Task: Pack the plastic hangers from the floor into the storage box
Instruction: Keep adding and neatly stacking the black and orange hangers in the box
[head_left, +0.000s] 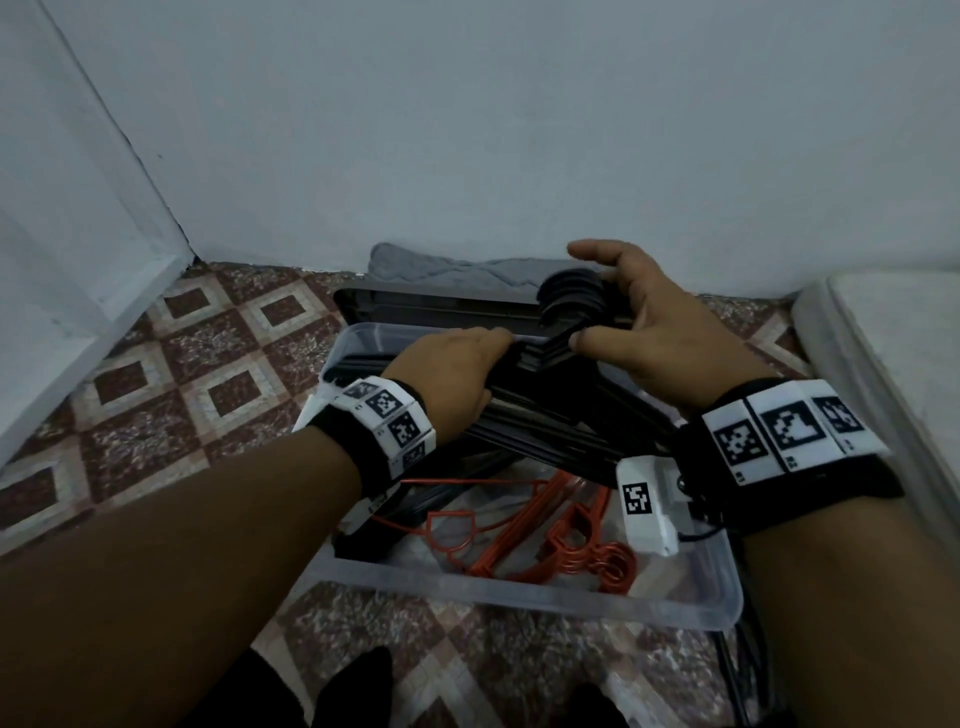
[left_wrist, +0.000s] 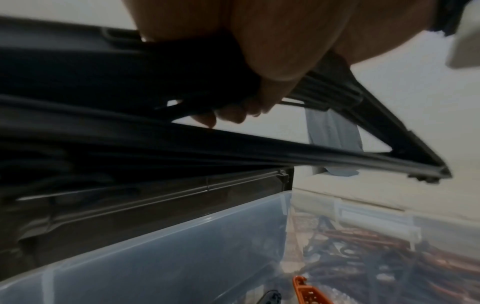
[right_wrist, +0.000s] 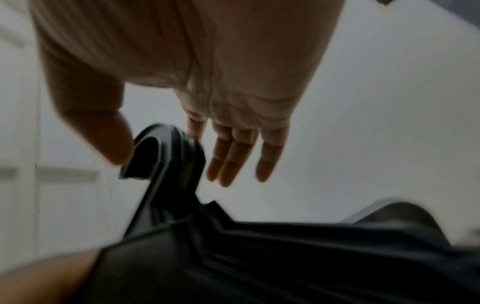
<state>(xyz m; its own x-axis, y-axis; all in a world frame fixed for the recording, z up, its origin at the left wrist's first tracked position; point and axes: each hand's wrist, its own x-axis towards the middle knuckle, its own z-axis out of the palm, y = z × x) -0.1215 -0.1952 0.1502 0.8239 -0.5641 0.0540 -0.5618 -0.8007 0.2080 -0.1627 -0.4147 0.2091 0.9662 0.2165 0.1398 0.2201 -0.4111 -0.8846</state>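
A bundle of black plastic hangers (head_left: 550, 415) hangs tilted over the clear storage box (head_left: 519, 587). My left hand (head_left: 467, 369) grips the bundle's shoulder, fingers curled round it (left_wrist: 259, 72). My right hand (head_left: 613, 306) spans the stacked hooks (head_left: 571, 301) with its fingers straight. The thumb touches the hook tips and the fingers lie behind them (right_wrist: 166, 160). Orange hangers (head_left: 545, 530) lie on the box bottom, one end showing in the left wrist view (left_wrist: 309, 292). More black hangers lie in the box under my left wrist.
A dark lid (head_left: 415, 306) lies behind the box against the wall, with a grey cloth (head_left: 441, 265) beyond it. A white padded edge (head_left: 883, 364) runs along the right. Patterned floor tiles (head_left: 208, 374) spread to the left, and my feet are at the bottom.
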